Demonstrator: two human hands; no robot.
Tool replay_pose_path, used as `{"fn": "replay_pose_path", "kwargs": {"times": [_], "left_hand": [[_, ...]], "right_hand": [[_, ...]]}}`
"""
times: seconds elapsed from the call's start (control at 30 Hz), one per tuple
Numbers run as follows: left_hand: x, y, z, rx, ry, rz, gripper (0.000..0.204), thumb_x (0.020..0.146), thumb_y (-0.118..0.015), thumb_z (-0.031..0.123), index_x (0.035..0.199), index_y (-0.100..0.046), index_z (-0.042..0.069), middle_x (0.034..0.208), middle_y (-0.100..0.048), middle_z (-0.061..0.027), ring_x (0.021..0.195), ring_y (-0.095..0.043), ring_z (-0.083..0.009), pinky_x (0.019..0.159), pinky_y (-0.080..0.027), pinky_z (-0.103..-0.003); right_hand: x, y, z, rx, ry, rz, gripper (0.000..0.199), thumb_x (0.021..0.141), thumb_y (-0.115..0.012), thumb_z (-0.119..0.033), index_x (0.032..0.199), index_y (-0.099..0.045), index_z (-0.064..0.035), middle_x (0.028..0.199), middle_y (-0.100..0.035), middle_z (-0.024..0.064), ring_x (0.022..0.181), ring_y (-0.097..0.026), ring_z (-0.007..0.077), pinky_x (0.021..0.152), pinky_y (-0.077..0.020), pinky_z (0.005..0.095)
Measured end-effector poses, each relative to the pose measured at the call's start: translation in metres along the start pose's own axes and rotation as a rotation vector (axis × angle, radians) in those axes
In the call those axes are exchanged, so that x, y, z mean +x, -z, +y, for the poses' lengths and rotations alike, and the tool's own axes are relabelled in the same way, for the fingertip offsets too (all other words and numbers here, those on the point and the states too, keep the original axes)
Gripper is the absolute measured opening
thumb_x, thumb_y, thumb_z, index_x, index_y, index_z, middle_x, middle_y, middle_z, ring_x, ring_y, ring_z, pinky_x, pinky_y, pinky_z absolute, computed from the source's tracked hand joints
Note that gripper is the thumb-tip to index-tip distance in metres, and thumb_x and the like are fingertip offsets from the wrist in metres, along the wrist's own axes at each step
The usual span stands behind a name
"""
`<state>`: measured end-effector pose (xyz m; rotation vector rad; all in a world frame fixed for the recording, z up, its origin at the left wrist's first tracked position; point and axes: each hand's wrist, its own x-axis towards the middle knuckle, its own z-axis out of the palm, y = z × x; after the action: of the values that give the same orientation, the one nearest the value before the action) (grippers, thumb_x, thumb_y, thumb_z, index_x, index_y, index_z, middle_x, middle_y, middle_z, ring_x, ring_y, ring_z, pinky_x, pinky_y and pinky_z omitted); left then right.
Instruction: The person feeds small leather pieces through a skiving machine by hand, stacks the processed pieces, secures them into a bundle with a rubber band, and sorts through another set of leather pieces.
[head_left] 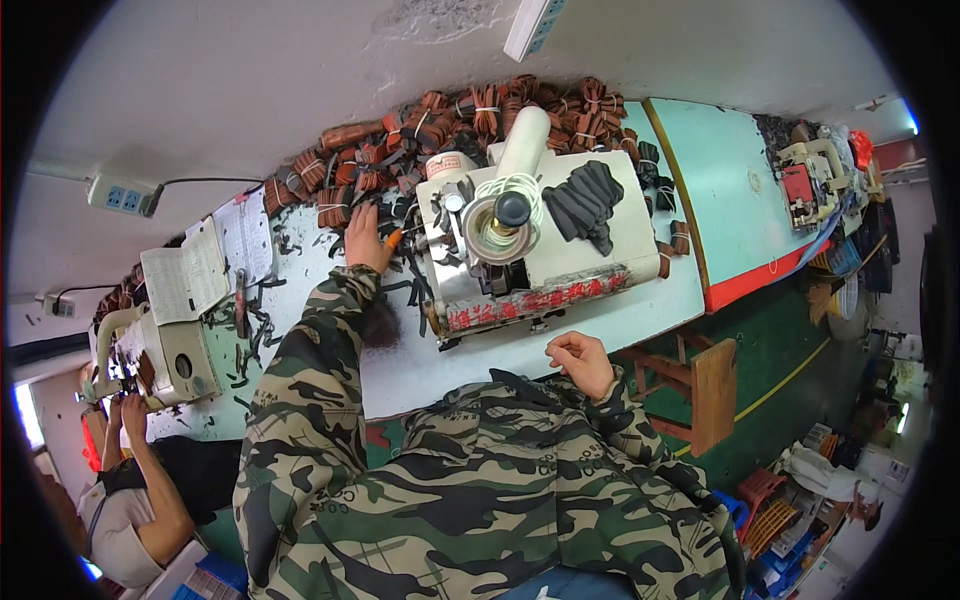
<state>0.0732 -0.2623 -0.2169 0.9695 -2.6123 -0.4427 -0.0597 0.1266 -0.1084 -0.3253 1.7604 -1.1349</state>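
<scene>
Left hand (366, 240) spread flat on dark leather strips (405, 285) at upper centre, right hand (581, 362) loosely curled, empty, at the table edge (600, 335), bare tabletop between them.

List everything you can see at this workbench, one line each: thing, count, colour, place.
sewing machine: one, cream, middle of the table.
black gloves: one pile, on the machine.
strap bundles: many, brown, along the wall.
black strips: many, loose by the machine.
second machine: one, cream, far left, a co-worker at it.
papers: several, white, left.
wooden stool: one, brown, right.
power strip: one, white, wall.
left hand: on the strips, by an orange piece.
right hand: loosely curled, empty, table edge.
</scene>
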Motion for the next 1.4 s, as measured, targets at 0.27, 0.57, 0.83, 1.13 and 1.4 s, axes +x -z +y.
{"fn": "replay_pose_path", "kwargs": {"times": [0.27,0.57,0.83,1.13,1.4], "left_hand": [[-0.082,0.006,0.029,-0.085,-0.060,-0.088,0.052,0.082,-0.064,0.020,0.125,-0.046,-0.002,0.137,-0.041,-0.0187,0.129,-0.035,-0.0348,0.107,-0.029,-0.041],[-0.202,0.042,0.067,-0.198,-0.121,-0.172,0.040,0.078,-0.063,0.006,0.117,-0.055,-0.001,0.129,-0.050,-0.0169,0.122,-0.045,-0.0343,0.101,-0.038,-0.041],[-0.469,0.070,-0.043,0.191,0.151,-0.852,0.048,0.082,-0.061,0.017,0.127,-0.048,0.010,0.098,-0.062,-0.0157,0.073,-0.060,-0.0368,0.059,-0.047,-0.044],[-0.205,0.062,0.072,-0.782,0.626,-0.223,0.035,0.089,-0.055,0.009,0.121,-0.049,-0.003,0.096,-0.062,-0.0153,0.070,-0.063,-0.0206,0.064,-0.051,-0.030],[-0.158,0.044,0.035,-0.787,0.928,-0.614,0.047,0.090,-0.060,0.023,0.126,-0.044,-0.002,0.107,-0.059,-0.0183,0.083,-0.064,-0.0339,0.060,-0.056,-0.044]], "right_hand": [[0.013,-0.014,0.009,0.024,0.003,-0.072,0.019,0.086,-0.063,-0.017,0.093,-0.062,-0.0005,0.078,-0.063,0.0033,0.070,-0.061,0.0096,0.055,-0.0454,0.0228],[0.020,-0.019,0.011,0.031,0.053,-0.143,0.017,0.085,-0.063,-0.016,0.091,-0.062,-0.0004,0.076,-0.064,0.0035,0.067,-0.061,0.0096,0.057,-0.0469,0.0231],[0.036,-0.018,0.024,-0.180,0.245,-0.183,0.018,0.082,-0.064,-0.018,0.088,-0.064,-0.0018,0.074,-0.066,0.0091,0.067,-0.063,0.0159,0.063,-0.0502,0.0294],[0.062,0.169,0.031,-0.158,0.315,0.752,0.014,0.080,-0.061,-0.013,0.087,-0.063,-0.0016,0.079,-0.066,0.0126,0.075,-0.064,0.0216,0.070,-0.0502,0.0345],[0.055,0.093,-0.068,-0.265,0.791,0.842,0.018,0.074,-0.066,-0.018,0.088,-0.060,-0.0074,0.084,-0.058,0.0099,0.081,-0.057,0.0298,0.068,-0.0472,0.0387]]}}
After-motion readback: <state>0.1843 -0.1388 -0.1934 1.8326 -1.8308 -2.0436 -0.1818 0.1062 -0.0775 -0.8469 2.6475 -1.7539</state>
